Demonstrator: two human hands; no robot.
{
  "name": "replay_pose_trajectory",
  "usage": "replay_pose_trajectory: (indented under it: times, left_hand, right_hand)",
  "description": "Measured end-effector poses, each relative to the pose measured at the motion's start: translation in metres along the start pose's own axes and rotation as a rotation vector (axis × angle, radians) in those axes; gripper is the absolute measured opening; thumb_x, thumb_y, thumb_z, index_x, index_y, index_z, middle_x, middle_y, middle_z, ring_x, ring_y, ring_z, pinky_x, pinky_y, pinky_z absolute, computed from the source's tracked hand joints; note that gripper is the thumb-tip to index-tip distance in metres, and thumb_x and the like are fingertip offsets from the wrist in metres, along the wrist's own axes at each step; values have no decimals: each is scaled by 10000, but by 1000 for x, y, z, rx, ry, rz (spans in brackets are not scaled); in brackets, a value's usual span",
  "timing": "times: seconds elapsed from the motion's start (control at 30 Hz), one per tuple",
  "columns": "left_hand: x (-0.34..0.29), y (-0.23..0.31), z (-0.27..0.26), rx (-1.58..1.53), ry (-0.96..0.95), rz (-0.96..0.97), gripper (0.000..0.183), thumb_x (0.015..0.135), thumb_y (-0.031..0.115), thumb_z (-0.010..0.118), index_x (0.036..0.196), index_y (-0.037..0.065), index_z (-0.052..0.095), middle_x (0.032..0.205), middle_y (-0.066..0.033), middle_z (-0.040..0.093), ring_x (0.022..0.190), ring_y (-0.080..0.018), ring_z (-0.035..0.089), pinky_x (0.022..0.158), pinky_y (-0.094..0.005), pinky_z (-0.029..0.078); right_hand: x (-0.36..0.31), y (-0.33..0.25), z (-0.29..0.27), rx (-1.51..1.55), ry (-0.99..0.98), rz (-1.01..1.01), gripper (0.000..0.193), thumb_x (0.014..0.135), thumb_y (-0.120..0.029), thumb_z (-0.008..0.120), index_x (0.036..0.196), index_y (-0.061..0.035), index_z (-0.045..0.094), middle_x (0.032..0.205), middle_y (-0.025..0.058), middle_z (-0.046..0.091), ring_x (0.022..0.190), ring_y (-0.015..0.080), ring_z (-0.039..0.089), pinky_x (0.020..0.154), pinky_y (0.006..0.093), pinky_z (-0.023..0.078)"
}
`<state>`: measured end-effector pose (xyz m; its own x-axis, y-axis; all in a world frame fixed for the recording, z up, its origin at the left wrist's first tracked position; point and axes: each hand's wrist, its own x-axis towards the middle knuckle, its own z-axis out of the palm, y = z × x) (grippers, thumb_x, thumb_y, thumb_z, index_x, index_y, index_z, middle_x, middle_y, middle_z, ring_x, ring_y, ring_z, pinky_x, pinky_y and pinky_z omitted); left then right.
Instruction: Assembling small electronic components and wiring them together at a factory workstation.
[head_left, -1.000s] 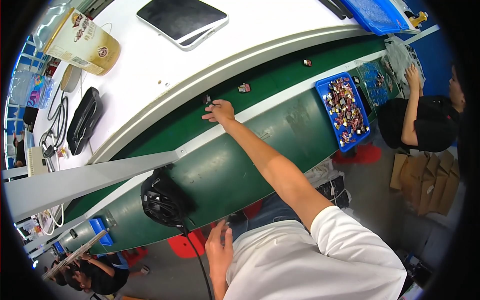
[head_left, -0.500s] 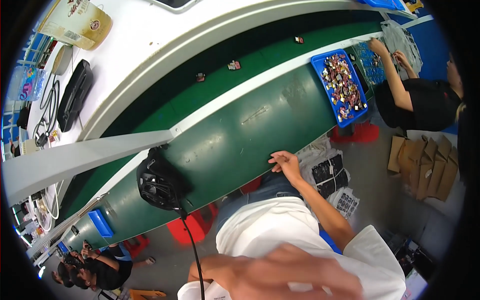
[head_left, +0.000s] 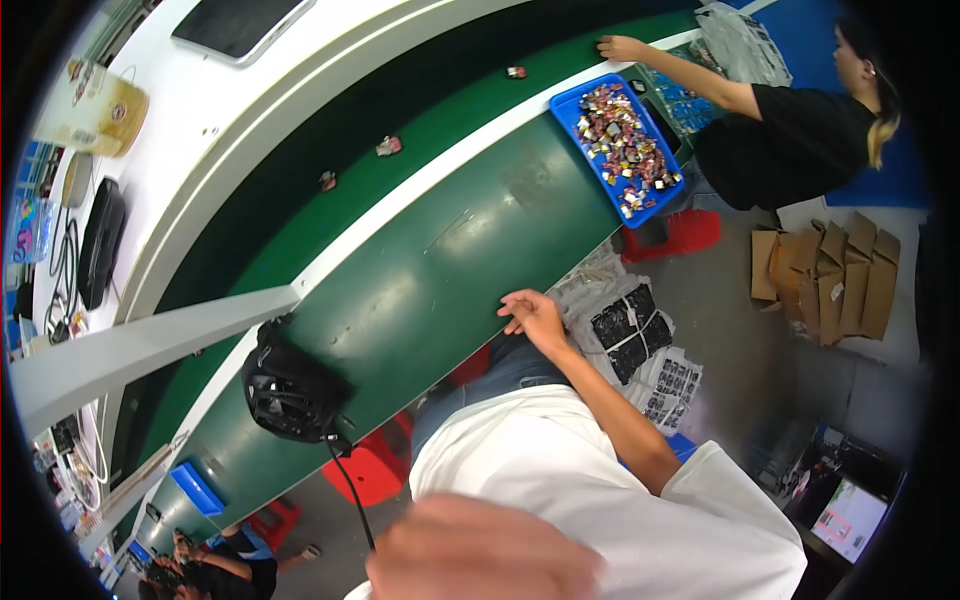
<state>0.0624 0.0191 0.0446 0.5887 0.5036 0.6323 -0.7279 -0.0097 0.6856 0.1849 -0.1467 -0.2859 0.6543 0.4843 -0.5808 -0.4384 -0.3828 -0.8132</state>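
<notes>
My right hand lies on the near edge of the dark green worktable, fingers spread, with nothing in it. My left hand is a blurred shape close to the camera at the bottom, over my white shirt; its grip is unreadable. On the green conveyor belt beyond the table lie three small packets, well out of reach of my hands.
A blue tray of small wrapped pieces sits at the table's right end, beside a co-worker in black reaching onto the belt. A black round device with a cable stands at left. Bagged goods and cardboard lie on the floor.
My right hand has drawn back from the belt to the table's near edge. My left hand has risen close to the camera. The packets have travelled along the belt.
</notes>
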Motion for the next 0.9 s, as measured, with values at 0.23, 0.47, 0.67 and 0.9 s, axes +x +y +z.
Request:
replay_pose_trajectory:
  times: [0.23,0.47,0.67,0.9]
  left_hand:
    - [-171,-119,-94,562,101,-1185,174,909,-17,531,1050,-43,630,928,-132,692,810,-173,683,621,-279,553]
    - [-299,-155,-186,467,564,-1549,538,1036,401,474,838,-66,653,722,-173,697,551,-225,681,463,-300,532]
    - [-296,-159,-200,384,525,-1541,769,1013,580,391,747,-103,626,667,-238,678,489,-292,667,428,-335,526]
    - [-311,-162,-225,289,400,-1640,980,934,752,288,810,-151,649,764,-278,698,594,-360,709,499,-396,591]
  right_hand:
    - [14,0,-9,-17,73,-3,196,952,-127,584,1027,29,676,874,101,738,564,125,658,511,249,487]
    - [49,-13,-1,-78,76,109,226,963,-200,609,949,18,670,818,122,735,551,160,675,488,258,492]
    - [55,-17,-12,1,-27,132,278,955,-241,631,914,32,662,793,154,732,511,179,668,430,270,490]
    - [60,-9,-19,29,-114,172,302,948,-241,643,937,61,661,843,177,741,515,191,678,422,269,506]
